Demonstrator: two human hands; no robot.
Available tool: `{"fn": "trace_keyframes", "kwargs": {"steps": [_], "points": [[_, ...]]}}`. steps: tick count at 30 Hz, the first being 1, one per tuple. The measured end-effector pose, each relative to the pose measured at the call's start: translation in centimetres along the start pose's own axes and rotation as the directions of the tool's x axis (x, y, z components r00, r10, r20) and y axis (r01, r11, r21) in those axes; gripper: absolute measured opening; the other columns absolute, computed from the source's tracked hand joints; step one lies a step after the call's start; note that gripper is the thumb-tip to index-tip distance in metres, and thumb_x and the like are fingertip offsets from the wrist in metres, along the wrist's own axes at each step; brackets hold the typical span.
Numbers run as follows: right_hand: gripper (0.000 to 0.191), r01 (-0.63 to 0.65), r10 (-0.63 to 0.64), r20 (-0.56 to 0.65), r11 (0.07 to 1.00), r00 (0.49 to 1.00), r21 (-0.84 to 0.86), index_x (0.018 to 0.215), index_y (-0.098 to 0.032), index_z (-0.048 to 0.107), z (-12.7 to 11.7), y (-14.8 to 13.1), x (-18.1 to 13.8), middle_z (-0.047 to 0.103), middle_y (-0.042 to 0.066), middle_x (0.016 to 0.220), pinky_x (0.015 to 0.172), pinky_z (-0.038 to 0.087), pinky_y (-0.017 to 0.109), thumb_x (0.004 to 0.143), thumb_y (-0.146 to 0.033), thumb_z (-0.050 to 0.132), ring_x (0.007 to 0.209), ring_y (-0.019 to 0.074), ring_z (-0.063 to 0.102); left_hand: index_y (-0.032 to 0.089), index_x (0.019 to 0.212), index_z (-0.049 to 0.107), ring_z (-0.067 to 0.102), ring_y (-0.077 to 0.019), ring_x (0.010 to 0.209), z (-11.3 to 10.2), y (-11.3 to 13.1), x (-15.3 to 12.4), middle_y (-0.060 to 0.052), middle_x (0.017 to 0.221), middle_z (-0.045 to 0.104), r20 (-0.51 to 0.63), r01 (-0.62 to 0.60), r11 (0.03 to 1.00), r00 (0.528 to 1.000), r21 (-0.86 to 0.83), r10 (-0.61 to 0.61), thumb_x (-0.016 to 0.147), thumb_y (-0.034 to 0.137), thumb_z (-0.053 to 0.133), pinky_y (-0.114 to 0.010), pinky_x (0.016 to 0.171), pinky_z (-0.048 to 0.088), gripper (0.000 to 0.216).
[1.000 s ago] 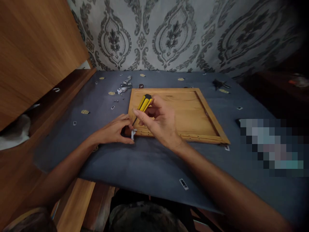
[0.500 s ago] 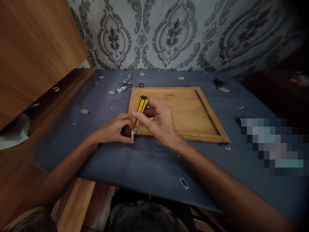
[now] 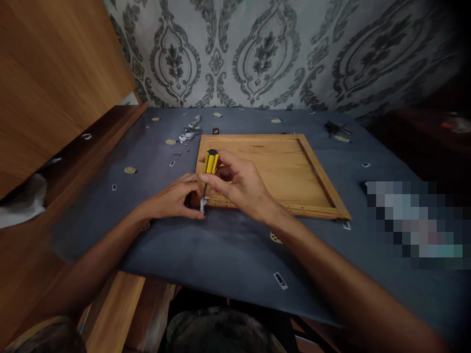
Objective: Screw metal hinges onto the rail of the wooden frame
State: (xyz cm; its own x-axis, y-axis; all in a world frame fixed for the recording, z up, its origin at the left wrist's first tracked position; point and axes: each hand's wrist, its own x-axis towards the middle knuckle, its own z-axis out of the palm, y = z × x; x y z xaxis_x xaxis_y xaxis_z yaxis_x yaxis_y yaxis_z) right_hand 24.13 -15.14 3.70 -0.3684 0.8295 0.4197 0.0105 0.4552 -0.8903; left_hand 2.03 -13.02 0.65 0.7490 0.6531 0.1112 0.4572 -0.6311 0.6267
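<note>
At the near left corner of a pale brown, framed wooden panel (image 3: 283,169), your right hand (image 3: 239,184) grips a screwdriver with a yellow-and-black ribbed handle (image 3: 211,163), fingers closed narrowly around it and its thin dark shaft pointing down at a small silver metal hinge (image 3: 202,204). The hinge sits at the panel's near edge, its arm extending past the wood toward you. Your left hand (image 3: 176,196) holds it in a curved pinch, thumb at the lower end and fingertips beside the upper; how hard they press, you cannot tell from here. The panel lies flat on a dark blue patterned tablecloth (image 3: 221,255), with more silver metal hinges (image 3: 189,133) and small loose screws (image 3: 177,154) beyond its left side. The step in hand looks like fastening work at the hinge, though the screw itself is too small to make out. The next move appears to call for a steady left hand, a seated tip and controlled turning.
</note>
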Motion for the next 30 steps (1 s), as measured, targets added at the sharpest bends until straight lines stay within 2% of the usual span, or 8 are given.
{"fn": "trace_keyframes", "kwargs": {"steps": [3, 9, 13, 15, 18, 22, 26, 30], "points": [[0.042, -0.006, 0.001, 0.100, 0.999, 0.995, 0.051, 0.086, -0.021, 0.060, -0.46, -0.46, 0.20, 0.061, -0.002, 0.078, 0.062, 0.052, 0.030, 0.092, -0.059, 0.075, 0.066, 0.0129, 0.063, 0.021, 0.094, 0.064, 0.057, -0.0288, 0.115, 0.00, -0.08, 0.06, -0.007, 0.116, 0.064, -0.003, -0.008, 1.000, 1.000, 0.005, 0.008, 0.082, 0.055, 0.086, -0.044, 0.100, 0.051, 0.043], [0.047, -0.033, 0.033, 0.004, 0.998, 0.999, 0.047, 0.079, -0.023, 0.054, 0.26, 0.06, -0.11, 0.055, -0.006, 0.067, 0.051, 0.041, 0.026, 0.085, -0.061, 0.083, 0.056, 0.0104, 0.052, 0.021, 0.094, 0.064, 0.058, -0.0281, 0.108, 0.08, -0.11, 0.03, -0.006, 0.109, 0.063, -0.007, 0.008, 1.000, 1.000, 0.011, -0.008, 0.081, 0.057, 0.085, -0.044, 0.096, 0.052, 0.044], [0.047, -0.064, 0.062, 0.020, 0.995, 0.998, 0.075, 0.083, -0.024, 0.054, 0.13, 0.03, -0.08, 0.061, -0.004, 0.074, 0.054, 0.046, 0.027, 0.084, -0.061, 0.083, 0.062, 0.0122, 0.059, 0.021, 0.093, 0.064, 0.058, -0.0284, 0.109, 0.10, -0.07, -0.01, -0.006, 0.110, 0.063, -0.007, -0.001, 1.000, 1.000, 0.010, 0.001, 0.082, 0.058, 0.084, -0.044, 0.096, 0.052, 0.044], [0.047, -0.080, 0.073, 0.073, 0.992, 0.995, 0.096, 0.087, -0.022, 0.057, -0.25, -0.22, 0.07, 0.064, -0.003, 0.078, 0.058, 0.049, 0.028, 0.084, -0.062, 0.083, 0.064, 0.0122, 0.061, 0.021, 0.093, 0.064, 0.058, -0.0289, 0.111, 0.05, -0.05, 0.00, -0.007, 0.112, 0.063, -0.008, -0.015, 1.000, 1.000, 0.000, 0.015, 0.082, 0.057, 0.085, -0.044, 0.097, 0.052, 0.043], [0.046, -0.090, 0.073, 0.144, 0.989, 0.987, 0.119, 0.087, -0.020, 0.062, -0.59, -0.45, 0.18, 0.064, -0.003, 0.074, 0.062, 0.052, 0.028, 0.086, -0.061, 0.081, 0.065, 0.0126, 0.063, 0.021, 0.095, 0.064, 0.058, -0.0292, 0.114, -0.02, -0.03, 0.01, -0.007, 0.114, 0.063, -0.010, -0.018, 1.000, 1.000, -0.001, 0.018, 0.082, 0.056, 0.085, -0.045, 0.099, 0.052, 0.043], [0.045, -0.057, 0.051, 0.065, 0.995, 0.997, 0.087, 0.081, -0.022, 0.059, -0.08, -0.09, -0.03, 0.061, -0.005, 0.066, 0.056, 0.048, 0.027, 0.084, -0.060, 0.083, 0.058, 0.0119, 0.058, 0.021, 0.094, 0.064, 0.059, -0.0292, 0.111, 0.01, -0.02, 0.03, -0.006, 0.110, 0.063, -0.004, 0.006, 1.000, 1.000, 0.015, -0.006, 0.081, 0.057, 0.086, -0.045, 0.097, 0.053, 0.044], [0.047, -0.074, 0.073, 0.011, 0.995, 0.997, 0.074, 0.083, -0.024, 0.057, 0.34, 0.21, -0.13, 0.062, -0.005, 0.073, 0.054, 0.047, 0.027, 0.081, -0.061, 0.086, 0.060, 0.0122, 0.059, 0.021, 0.093, 0.064, 0.060, -0.0295, 0.112, 0.03, 0.08, 0.04, -0.007, 0.111, 0.064, 0.001, 0.020, 1.000, 1.000, 0.022, -0.020, 0.082, 0.056, 0.085, -0.045, 0.098, 0.053, 0.043], [0.046, -0.107, 0.093, 0.116, 0.986, 0.989, 0.127, 0.087, -0.021, 0.060, -0.16, -0.14, 0.03, 0.065, -0.002, 0.078, 0.061, 0.052, 0.029, 0.084, -0.060, 0.084, 0.066, 0.0138, 0.065, 0.021, 0.092, 0.063, 0.058, -0.0303, 0.116, -0.08, 0.18, 0.03, -0.007, 0.114, 0.065, -0.002, 0.008, 1.000, 1.000, 0.000, -0.008, 0.081, 0.054, 0.086, -0.046, 0.103, 0.052, 0.042]]}}
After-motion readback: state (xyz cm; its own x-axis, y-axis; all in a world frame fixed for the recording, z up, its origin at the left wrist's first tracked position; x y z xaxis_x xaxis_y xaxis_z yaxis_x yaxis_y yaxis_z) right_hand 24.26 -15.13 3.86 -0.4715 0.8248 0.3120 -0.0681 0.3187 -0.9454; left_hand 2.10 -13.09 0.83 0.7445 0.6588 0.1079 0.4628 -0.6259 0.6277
